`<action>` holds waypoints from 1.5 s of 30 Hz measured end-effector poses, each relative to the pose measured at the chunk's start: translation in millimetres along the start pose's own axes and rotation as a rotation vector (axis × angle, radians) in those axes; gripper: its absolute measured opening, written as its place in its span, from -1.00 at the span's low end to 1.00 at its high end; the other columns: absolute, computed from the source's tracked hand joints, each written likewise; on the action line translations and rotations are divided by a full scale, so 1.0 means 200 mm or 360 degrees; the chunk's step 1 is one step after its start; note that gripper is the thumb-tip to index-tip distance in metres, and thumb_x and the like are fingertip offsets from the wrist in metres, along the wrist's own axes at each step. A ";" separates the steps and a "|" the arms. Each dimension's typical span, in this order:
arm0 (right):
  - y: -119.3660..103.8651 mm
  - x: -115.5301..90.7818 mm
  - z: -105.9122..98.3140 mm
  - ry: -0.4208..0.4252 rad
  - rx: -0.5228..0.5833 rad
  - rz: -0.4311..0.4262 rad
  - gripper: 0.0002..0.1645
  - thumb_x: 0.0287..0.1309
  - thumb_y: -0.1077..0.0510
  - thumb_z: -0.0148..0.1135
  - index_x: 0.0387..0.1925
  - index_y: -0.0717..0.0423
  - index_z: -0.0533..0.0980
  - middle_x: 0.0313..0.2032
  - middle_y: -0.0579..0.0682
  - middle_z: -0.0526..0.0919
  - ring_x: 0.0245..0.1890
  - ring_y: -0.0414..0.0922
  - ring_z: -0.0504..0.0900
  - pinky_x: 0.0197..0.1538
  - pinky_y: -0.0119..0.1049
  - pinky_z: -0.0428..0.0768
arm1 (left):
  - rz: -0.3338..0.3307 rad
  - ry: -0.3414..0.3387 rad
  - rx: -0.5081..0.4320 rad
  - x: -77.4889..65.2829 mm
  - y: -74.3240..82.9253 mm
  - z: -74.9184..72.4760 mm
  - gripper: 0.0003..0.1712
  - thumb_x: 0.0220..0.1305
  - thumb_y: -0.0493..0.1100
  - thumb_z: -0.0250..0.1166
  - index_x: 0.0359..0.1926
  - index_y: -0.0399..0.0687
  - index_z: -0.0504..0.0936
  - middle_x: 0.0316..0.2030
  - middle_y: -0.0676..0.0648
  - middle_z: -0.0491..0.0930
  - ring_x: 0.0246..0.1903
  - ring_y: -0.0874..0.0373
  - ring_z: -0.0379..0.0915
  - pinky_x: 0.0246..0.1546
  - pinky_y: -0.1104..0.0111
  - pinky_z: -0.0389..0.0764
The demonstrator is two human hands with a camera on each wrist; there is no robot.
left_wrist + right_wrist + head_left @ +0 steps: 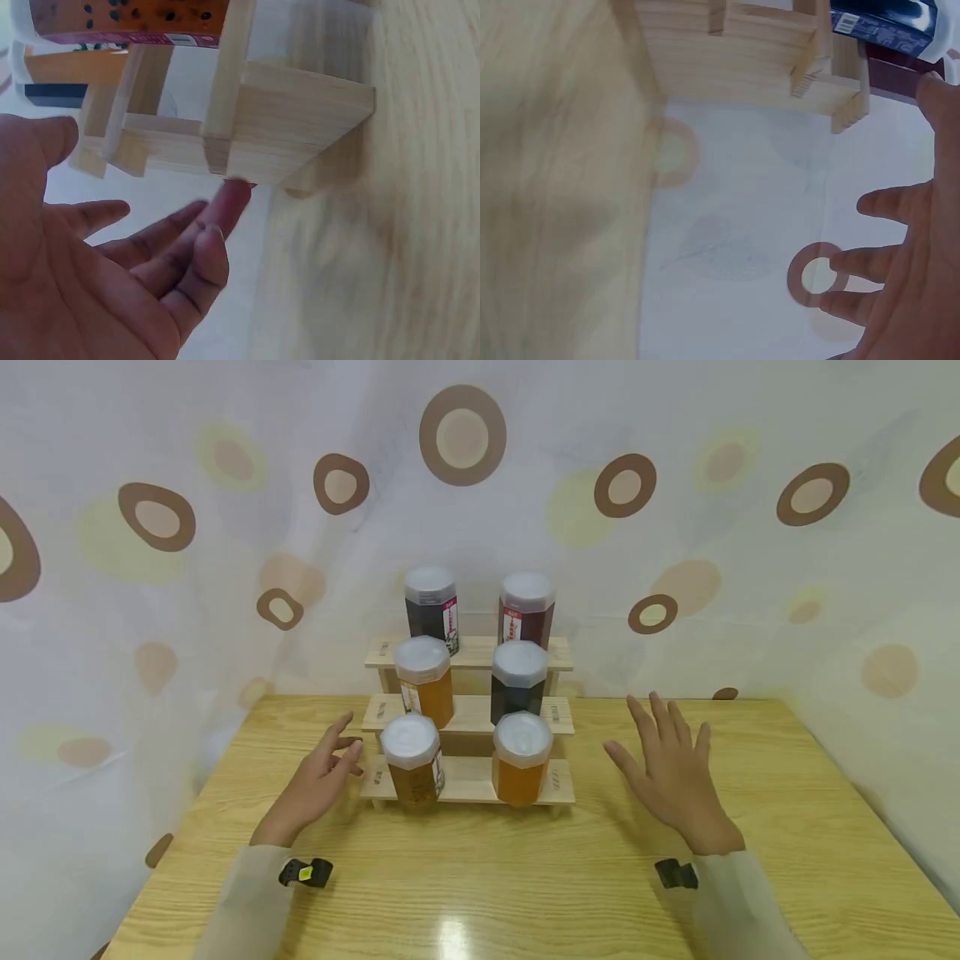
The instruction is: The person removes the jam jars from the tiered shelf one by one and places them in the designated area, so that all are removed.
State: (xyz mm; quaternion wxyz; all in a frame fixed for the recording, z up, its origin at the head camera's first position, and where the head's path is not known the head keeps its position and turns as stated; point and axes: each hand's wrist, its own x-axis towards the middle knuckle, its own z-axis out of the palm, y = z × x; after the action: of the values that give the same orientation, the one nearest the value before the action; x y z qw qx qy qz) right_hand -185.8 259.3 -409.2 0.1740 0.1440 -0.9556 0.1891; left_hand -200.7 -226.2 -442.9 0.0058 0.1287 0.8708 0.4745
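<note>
A three-tier wooden rack [472, 714] stands on the table with two lidded jars on each tier. On the bottom tier are a brownish jar [414, 768] at left and an orange jar [522, 768] at right. The middle tier bears an amber jar [435, 693] and a black jar [516, 693]; the top has a dark jar [426, 614] and a dark red jar [536, 622]. My left hand [318, 785] hovers just left of the rack, fingers loosely bent, holding nothing. To the right of the rack my right hand [671, 768] is spread, palm down, apart from the jars.
The wood-grain table [465, 877] extends in front of the rack and to both sides. Behind and around it hangs a pale sheet [480, 518] printed with brown rings and ovals. Black straps [306, 872] circle both sleeved wrists.
</note>
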 end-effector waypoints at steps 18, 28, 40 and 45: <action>-0.10 0.31 -0.25 0.0115 0.0361 -0.0134 -0.20 0.59 -0.11 0.02 0.57 0.26 0.11 0.41 0.37 0.35 0.37 0.39 0.32 0.36 0.56 -0.25 | 0.0004 -0.0249 -0.0191 0.04 -0.05 0.03 -0.76 0.58 -0.19 0.18 0.11 -0.26 0.47 -0.30 -0.16 0.55 -0.44 -0.04 0.47 -0.44 0.25 0.55; -0.20 0.54 -0.35 -0.0043 0.0635 -0.0144 -0.26 0.57 -0.07 0.07 0.55 0.19 0.15 0.47 0.24 0.30 0.42 0.26 0.32 0.41 0.31 0.18 | 0.0003 -0.0231 -0.0194 0.09 -0.06 0.06 -0.69 0.56 -0.20 0.21 0.17 -0.25 0.42 -0.40 -0.10 0.46 -0.45 0.12 0.34 -0.43 0.35 0.43; -0.30 0.70 -0.33 -0.0015 0.0789 -0.0102 -0.26 0.53 -0.05 0.13 0.52 0.21 0.19 0.42 0.28 0.35 0.30 0.26 0.47 0.30 0.21 0.41 | -0.0063 -0.0229 -0.0239 0.04 -0.10 0.04 -0.61 0.53 -0.16 0.26 0.23 -0.26 0.46 -0.41 -0.13 0.59 -0.47 0.03 0.47 -0.41 0.28 0.54; -0.34 0.74 -0.31 -0.0017 0.0788 -0.0067 -0.22 0.49 -0.08 0.19 0.52 0.19 0.19 0.40 0.29 0.36 0.26 0.25 0.51 0.23 0.21 0.50 | -0.0039 -0.0235 -0.0266 0.04 -0.10 0.03 -0.60 0.52 -0.17 0.27 0.23 -0.30 0.47 -0.42 -0.16 0.61 -0.48 0.02 0.48 -0.41 0.28 0.55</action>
State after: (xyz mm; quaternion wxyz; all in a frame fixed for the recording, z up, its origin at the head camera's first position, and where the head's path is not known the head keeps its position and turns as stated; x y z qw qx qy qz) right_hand -278.1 193.2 -277.6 0.1323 0.2032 -0.8779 0.4129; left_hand -211.6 -229.8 -463.0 0.0863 0.1517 0.8270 0.5345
